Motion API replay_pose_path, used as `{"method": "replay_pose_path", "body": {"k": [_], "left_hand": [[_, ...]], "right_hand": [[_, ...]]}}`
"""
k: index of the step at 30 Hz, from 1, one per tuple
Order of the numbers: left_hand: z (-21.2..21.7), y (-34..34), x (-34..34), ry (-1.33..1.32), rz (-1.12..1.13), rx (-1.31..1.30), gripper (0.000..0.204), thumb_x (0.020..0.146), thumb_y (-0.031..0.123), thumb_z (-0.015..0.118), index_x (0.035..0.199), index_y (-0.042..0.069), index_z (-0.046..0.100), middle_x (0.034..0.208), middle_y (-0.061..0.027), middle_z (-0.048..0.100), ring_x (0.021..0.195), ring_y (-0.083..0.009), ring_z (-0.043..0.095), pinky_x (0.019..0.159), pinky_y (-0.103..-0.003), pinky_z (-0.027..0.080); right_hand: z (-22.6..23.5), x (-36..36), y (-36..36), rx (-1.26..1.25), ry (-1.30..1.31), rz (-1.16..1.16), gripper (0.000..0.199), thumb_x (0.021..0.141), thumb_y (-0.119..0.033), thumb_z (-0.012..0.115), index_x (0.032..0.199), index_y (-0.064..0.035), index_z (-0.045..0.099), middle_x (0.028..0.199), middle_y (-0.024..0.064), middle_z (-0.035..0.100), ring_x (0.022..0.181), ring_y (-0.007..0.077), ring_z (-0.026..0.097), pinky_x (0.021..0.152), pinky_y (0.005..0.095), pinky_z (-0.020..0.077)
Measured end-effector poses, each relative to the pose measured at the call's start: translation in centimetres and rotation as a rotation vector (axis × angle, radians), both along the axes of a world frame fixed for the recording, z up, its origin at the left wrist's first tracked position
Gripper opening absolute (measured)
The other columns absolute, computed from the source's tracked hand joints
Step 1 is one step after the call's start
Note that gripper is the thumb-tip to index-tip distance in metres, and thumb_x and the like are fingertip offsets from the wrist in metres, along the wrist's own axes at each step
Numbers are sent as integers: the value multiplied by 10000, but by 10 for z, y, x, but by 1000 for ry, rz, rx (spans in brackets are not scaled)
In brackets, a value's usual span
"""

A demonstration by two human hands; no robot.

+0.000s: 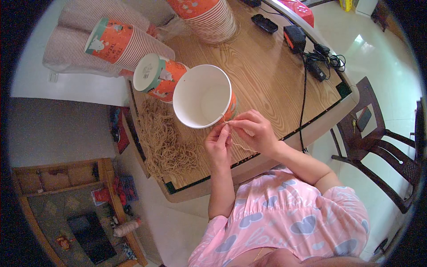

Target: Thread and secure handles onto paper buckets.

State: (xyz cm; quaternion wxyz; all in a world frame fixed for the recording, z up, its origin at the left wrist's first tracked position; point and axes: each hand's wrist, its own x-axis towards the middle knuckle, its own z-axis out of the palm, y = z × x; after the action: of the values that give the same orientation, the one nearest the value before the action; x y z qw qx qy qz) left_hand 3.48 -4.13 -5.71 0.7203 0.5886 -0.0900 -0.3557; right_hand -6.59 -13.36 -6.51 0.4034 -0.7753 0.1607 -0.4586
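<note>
A large paper cup [202, 95], white inside and orange outside, lies tilted with its mouth toward me on the wooden table. At its near rim, a thin beige string [242, 146] passes over the edge. My left hand [219, 141] pinches the string close to the rim with thumb and fingertips. Beside it, my right hand [254, 130] also pinches the string, its fingertips meeting those of the left. The string's loose end trails below my right hand. A heap of similar beige strings [167, 142] lies left of my hands.
Another orange cup [167, 80] lies behind the open one. Stacked cups [129, 42] lie at the far left, and a second stack [209, 22] is at the back. Black cables and adapters [316, 66] occupy the table's right side. A dark chair [378, 138] stands to the right.
</note>
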Motion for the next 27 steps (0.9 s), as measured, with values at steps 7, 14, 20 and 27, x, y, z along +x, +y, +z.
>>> {"method": "replay_pose_path", "body": {"k": [7, 14, 20, 27], "left_hand": [[1, 0, -1, -51, -2, 6, 84, 799, 70, 645, 877, 39, 640, 663, 22, 572, 502, -44, 453, 436, -172, 329], [5, -2, -4, -116, 25, 44, 90, 795, 62, 661, 875, 29, 634, 679, 23, 583, 471, -22, 409, 412, -170, 284], [-3, 0, -1, -353, 32, 109, 97, 808, 64, 650, 880, 1, 628, 783, -6, 618, 638, -51, 541, 568, -183, 433], [-3, -4, -1, -302, 49, 95, 94, 812, 61, 647, 885, 7, 623, 826, -7, 624, 721, -62, 560, 629, -188, 448]], "right_hand": [[-9, 2, -9, 791, 28, 274, 129, 858, -78, 596, 954, 6, 615, 889, 31, 612, 855, 106, 566, 756, 247, 466], [-9, 6, -12, 987, 45, 438, 150, 851, -109, 622, 931, 14, 590, 874, 14, 607, 813, 76, 566, 757, 226, 470], [-11, 7, -15, 1018, 39, 484, 126, 837, -99, 637, 883, 0, 575, 821, 0, 584, 766, 69, 546, 712, 218, 460], [-6, 4, -12, 566, 119, 370, 118, 825, -78, 639, 889, -2, 575, 828, 1, 583, 789, 74, 539, 717, 237, 457]]}}
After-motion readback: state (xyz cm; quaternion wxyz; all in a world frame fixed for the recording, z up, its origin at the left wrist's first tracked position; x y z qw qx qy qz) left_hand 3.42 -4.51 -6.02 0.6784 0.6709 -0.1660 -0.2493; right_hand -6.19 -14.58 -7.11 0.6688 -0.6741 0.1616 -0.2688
